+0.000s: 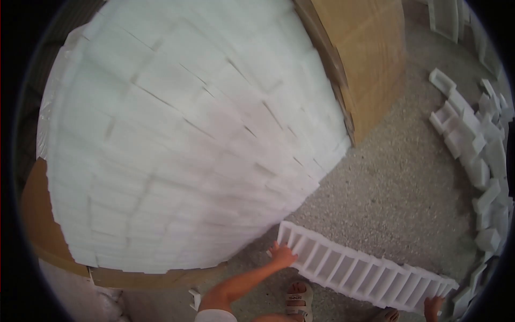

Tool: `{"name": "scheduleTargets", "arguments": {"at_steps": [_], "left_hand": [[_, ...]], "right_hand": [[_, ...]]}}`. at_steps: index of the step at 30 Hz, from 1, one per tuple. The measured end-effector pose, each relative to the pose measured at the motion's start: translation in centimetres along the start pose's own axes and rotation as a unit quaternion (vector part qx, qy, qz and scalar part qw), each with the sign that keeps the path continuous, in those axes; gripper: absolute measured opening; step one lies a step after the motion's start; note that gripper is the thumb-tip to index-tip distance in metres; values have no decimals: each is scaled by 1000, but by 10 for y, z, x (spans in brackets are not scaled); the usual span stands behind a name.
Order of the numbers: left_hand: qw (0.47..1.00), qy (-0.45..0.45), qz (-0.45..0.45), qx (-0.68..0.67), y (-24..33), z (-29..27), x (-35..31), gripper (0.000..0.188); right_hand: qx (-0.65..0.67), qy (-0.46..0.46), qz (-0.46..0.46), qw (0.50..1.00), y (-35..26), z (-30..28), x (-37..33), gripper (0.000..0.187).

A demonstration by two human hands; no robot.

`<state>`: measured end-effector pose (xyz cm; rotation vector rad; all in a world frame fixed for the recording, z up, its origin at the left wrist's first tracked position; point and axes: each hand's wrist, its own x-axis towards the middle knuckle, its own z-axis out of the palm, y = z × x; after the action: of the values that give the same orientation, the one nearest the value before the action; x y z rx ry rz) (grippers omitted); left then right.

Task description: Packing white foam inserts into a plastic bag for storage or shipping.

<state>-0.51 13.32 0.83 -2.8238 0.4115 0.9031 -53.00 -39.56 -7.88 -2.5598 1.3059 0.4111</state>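
A long row of white foam-like frames (351,268), pressed side by side like a ladder, stretches across the lower right above the floor. My left hand (282,255) is closed on its left end, with the fingers partly over the near edge. At the far right end my right hand (433,307) grips the row's last pieces; some of its fingers are hidden. Beyond my left hand rises a big stack of white foam-like blocks (214,134), its face built of many close-set pieces with narrow gaps.
Brown cardboard (370,64) stands at the stack's right side, and another brown board (155,278) shows under its near edge. Loose white foam pieces (477,139) lie heaped along the right. Grey speckled floor (386,188) runs between. My sandalled foot (299,303) is below the row.
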Motion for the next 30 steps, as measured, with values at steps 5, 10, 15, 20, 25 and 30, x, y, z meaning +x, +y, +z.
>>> {"name": "scheduleTargets", "arguments": {"at_steps": [5, 10, 15, 20, 25, 30], "left_hand": [[998, -28, -18, -45, 9, -28, -47, 49], [994, -48, -86, -56, -6, -89, -169, 51], [982, -26, -148, -118, -14, -189, -277, 53], [964, 94, -225, -102, -39, -297, -296, 59], [915, 97, -304, -248, -96, -331, -193, 56], [860, 155, -356, -331, -130, -313, -84, 52]], "right_hand": [[-132, -130, -39, 982, 45, -92, 28, 48], [-204, -186, -120, 954, 17, -258, 22, 50], [-254, -110, -177, 945, -83, -458, 65, 55], [-228, -82, -239, 940, -293, -644, 152, 52], [-94, 159, -459, 869, -458, -650, 311, 31], [-21, 125, -520, 845, -683, -631, 333, 34]]}}
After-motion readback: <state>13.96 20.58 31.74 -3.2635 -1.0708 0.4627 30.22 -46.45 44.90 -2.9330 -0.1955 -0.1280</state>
